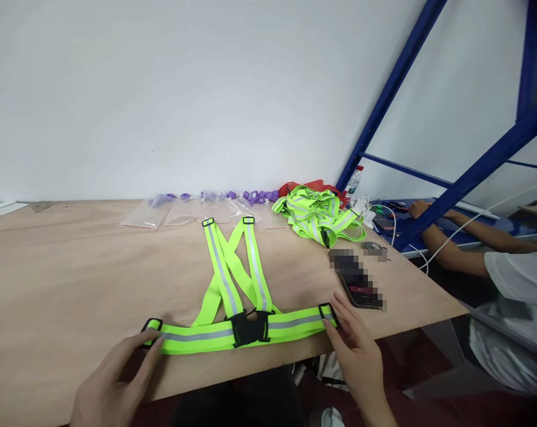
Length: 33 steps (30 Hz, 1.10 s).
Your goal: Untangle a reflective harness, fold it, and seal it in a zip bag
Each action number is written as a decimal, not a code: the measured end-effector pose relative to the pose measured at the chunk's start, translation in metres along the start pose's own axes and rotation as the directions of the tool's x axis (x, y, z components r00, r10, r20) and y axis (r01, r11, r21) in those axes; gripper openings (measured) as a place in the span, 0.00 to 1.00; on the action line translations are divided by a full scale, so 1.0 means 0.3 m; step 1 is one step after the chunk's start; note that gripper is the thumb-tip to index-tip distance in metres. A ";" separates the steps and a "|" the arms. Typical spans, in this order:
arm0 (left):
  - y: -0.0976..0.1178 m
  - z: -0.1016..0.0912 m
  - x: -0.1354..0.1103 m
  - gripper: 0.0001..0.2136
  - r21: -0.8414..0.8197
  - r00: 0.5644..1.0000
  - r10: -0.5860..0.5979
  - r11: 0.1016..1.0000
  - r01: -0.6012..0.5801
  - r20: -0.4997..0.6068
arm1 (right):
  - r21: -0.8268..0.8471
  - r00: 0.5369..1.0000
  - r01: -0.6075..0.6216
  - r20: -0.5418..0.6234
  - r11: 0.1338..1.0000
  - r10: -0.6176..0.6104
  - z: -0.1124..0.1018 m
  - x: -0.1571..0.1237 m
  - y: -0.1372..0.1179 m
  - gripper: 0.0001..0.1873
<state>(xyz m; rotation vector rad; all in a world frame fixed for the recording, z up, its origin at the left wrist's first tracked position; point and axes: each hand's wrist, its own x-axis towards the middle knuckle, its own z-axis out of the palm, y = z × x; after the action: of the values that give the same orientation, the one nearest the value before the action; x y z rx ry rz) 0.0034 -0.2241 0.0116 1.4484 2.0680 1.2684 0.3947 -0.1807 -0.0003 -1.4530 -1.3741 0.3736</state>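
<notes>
A neon-yellow reflective vest [197, 339] made of elastic straps with grey stripes lies spread on the wooden table, its two shoulder straps pointing away from me. At its waist a black buckle [250, 328] sits fastened in the middle. My left hand [119, 367] pinches the left end of the waist strap by its black slider [152, 332]. At the opposite end, my right hand [355, 350] has thumb and fingers around the strap by the other slider [328, 314].
A heap of similar vests [317, 216] lies at the back right. Plastic bags [148, 214] and purple items [261, 197] line the wall. A phone [359, 287] rests near the right edge. Past a blue metal frame [393, 89], another person's arm [455, 246] reaches over a blue table.
</notes>
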 end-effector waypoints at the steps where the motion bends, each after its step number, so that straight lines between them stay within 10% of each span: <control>1: 0.018 0.009 0.005 0.21 0.000 0.999 -0.034 0.999 0.034 -0.004 | 0.067 0.999 -0.040 -0.023 0.997 0.042 0.016 -0.002 -0.006 0.25; 6: 0.090 0.037 0.044 0.33 -0.098 0.982 -0.184 0.977 0.188 0.046 | 0.032 0.993 -0.105 0.059 0.994 0.103 0.070 -0.021 -0.024 0.29; 14: 0.091 0.090 0.040 0.25 -0.175 0.988 -0.057 0.981 0.082 0.143 | -0.281 0.942 0.215 0.311 0.935 -0.123 0.068 -0.013 0.000 0.23; 21: 0.100 0.106 0.051 0.26 -0.255 0.983 -0.124 0.954 0.155 0.135 | -0.283 0.970 0.063 0.245 0.957 0.008 0.054 -0.011 0.021 0.23; 33: 0.101 0.117 0.038 0.25 -0.368 0.979 -0.205 0.912 0.182 -0.024 | -0.245 0.981 0.161 0.143 0.956 -0.128 0.087 -0.013 0.124 0.23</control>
<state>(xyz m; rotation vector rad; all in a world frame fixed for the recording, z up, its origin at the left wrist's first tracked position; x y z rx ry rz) 0.0399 -0.1943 0.0189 1.0256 1.8311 1.5295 0.3925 -0.1642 -0.0429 -1.5455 -1.6691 0.2010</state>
